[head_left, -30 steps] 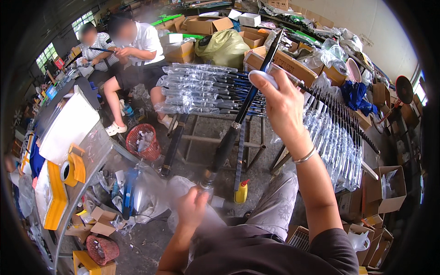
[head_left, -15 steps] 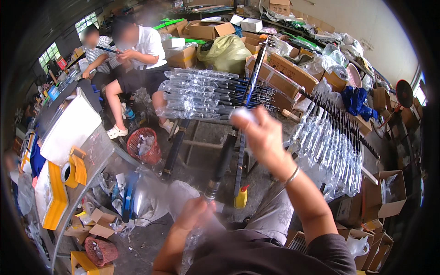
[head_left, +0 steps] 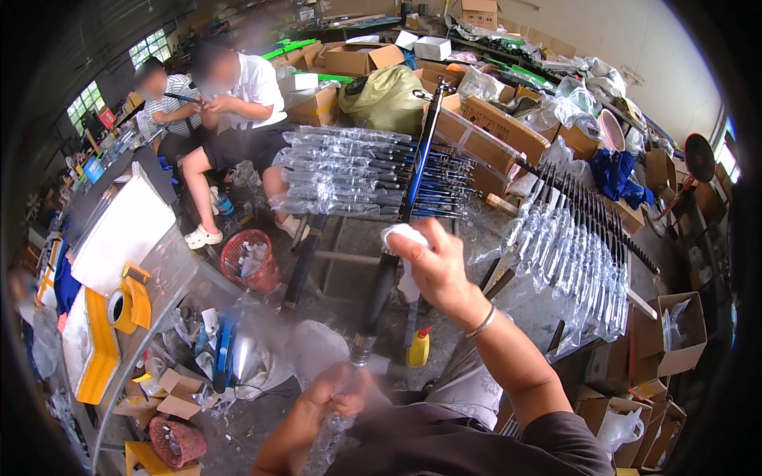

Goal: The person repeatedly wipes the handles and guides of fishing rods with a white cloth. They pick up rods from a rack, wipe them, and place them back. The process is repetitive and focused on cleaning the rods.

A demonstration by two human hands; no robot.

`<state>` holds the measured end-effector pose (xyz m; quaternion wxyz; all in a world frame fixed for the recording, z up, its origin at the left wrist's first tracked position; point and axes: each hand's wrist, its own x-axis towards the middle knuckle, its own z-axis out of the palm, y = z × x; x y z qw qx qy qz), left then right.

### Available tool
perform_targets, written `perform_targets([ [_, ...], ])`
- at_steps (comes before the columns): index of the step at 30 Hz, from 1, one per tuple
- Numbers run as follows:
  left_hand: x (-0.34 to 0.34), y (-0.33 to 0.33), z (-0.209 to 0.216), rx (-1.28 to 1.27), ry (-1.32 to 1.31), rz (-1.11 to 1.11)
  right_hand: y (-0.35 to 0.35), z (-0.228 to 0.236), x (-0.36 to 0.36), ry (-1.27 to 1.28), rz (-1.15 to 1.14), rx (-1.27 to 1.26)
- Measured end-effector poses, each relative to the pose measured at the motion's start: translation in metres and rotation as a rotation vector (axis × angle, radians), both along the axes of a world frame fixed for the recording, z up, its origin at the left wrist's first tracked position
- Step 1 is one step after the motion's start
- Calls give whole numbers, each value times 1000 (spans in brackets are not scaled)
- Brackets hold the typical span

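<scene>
Slanting away from me is a black and blue fishing rod [head_left: 383, 287], its far end near the cardboard boxes. My left hand [head_left: 337, 390] is closed round its butt end, by a silvery fitting, with clear plastic wrap [head_left: 329, 436] bunched under the fingers. Farther up, my right hand [head_left: 438, 266] pinches a white cloth [head_left: 407, 238] against the rod, just above the dark grip. Beyond it, several plastic-wrapped rods [head_left: 341, 170] lie side by side on a rack. A second row of wrapped rods [head_left: 575, 270] lies to the right.
A yellow bottle with a red nozzle [head_left: 418, 347] stands near my knees. Left of it are a red basket [head_left: 248, 262] and a curved-edged table [head_left: 178, 266] bearing tape rolls [head_left: 121, 305]. Two people sit at the far left. Open cartons [head_left: 671, 337] stand at the right.
My right hand and the cloth have come down along the rod toward me. The rod's far end has shifted slightly left. My left hand stays at the butt end.
</scene>
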<state>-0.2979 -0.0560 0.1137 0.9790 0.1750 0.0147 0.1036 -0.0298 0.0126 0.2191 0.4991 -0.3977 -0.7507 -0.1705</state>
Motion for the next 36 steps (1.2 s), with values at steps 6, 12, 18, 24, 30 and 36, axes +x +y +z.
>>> perform_targets([
  [6,-7,-16,-18,-36,-94,-119,46,54,33,328,-17,253],
  [12,2,-12,-9,-54,-141,-59,14,-5,-18,384,222,155],
  [18,-12,-24,-35,-117,-211,-131,46,16,1,538,149,289],
  [24,5,-27,-25,-99,-327,-183,42,25,-9,685,170,221],
  [30,2,-30,-9,14,-139,-3,21,-24,-32,831,372,101],
  [36,5,-8,4,-16,8,72,7,-10,-23,631,404,-75],
])
